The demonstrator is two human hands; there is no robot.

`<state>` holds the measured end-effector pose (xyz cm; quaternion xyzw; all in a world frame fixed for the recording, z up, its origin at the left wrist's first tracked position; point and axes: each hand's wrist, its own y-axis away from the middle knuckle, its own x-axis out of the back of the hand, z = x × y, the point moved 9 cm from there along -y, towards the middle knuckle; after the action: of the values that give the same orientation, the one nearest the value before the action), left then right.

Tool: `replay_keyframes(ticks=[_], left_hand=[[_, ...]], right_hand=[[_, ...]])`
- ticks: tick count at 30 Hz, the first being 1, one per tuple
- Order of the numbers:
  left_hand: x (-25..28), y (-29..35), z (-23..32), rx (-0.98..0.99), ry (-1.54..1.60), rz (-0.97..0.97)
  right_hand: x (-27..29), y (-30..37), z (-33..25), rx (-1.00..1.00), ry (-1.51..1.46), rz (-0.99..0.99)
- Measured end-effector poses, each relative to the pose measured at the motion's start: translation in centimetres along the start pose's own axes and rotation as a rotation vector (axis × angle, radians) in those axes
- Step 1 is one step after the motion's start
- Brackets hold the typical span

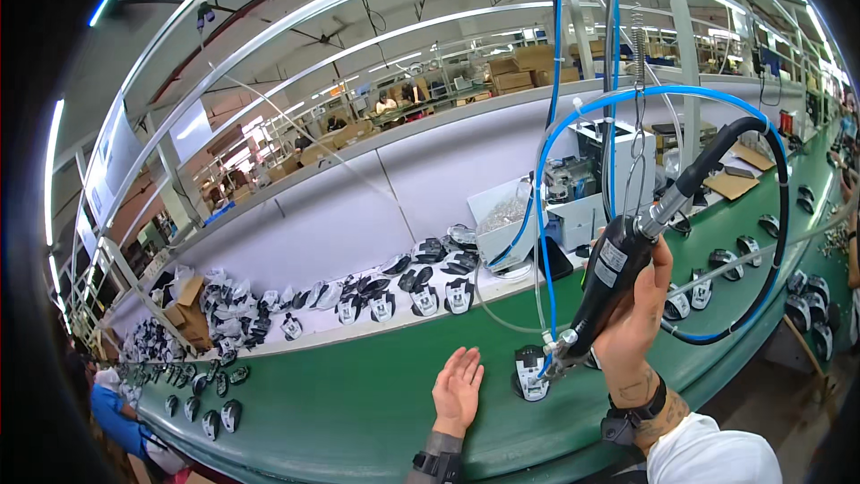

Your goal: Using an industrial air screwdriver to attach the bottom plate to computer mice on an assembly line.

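Note:
My right hand (634, 314) grips a black power screwdriver (602, 282), its fingers wrapped round the body. The tool slants down to the left, and its metal nose sits at a computer mouse part (531, 373) with a white inner face, on the green belt (358, 385). Whether the bit touches the part I cannot tell. My left hand (458, 385) is over the belt to the left of that part, palm up, fingers stretched out and holding nothing. A blue air hose (663, 90) loops from the tool's upper end, and a spring (638, 31) hangs above it.
Several mouse parts (424, 298) line the white ledge behind the belt, beside a screw feeder (571, 181) and a tray of small screws (503, 215). More mice (210, 421) stand on the belt at left and right. A person in blue (121, 421) is at the far left.

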<state>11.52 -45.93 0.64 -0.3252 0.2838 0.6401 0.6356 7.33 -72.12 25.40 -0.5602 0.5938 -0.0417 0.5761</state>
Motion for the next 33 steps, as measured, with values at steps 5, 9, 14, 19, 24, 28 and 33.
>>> replay_keyframes(ticks=[5,9,14,19,24,28,33], left_hand=[[0.0,0.4,-0.5,0.047,-0.118,0.06],[1.2,0.4,-0.6,0.048,-0.234,0.15],[0.9,0.9,-1.2,0.079,-0.261,0.198],[1.2,0.9,-1.5,0.092,-0.284,0.239],[0.7,1.0,-1.2,0.093,-0.32,0.237],[0.9,1.2,-1.9,0.134,-0.34,0.242],[0.4,1.4,-2.0,0.135,-0.371,0.222]], right_hand=[[-0.7,-0.3,0.3,0.015,0.162,0.025],[-3.0,-0.3,1.2,-0.083,0.114,-0.169],[-3.4,0.4,1.7,-0.18,0.036,-0.312],[-3.4,0.8,1.2,-0.198,-0.067,-0.318],[-4.6,0.7,-0.5,-0.178,-0.2,-0.331],[-4.5,0.8,-1.0,-0.26,-0.289,-0.184],[-4.5,1.3,-1.2,-0.22,-0.145,-0.267]])
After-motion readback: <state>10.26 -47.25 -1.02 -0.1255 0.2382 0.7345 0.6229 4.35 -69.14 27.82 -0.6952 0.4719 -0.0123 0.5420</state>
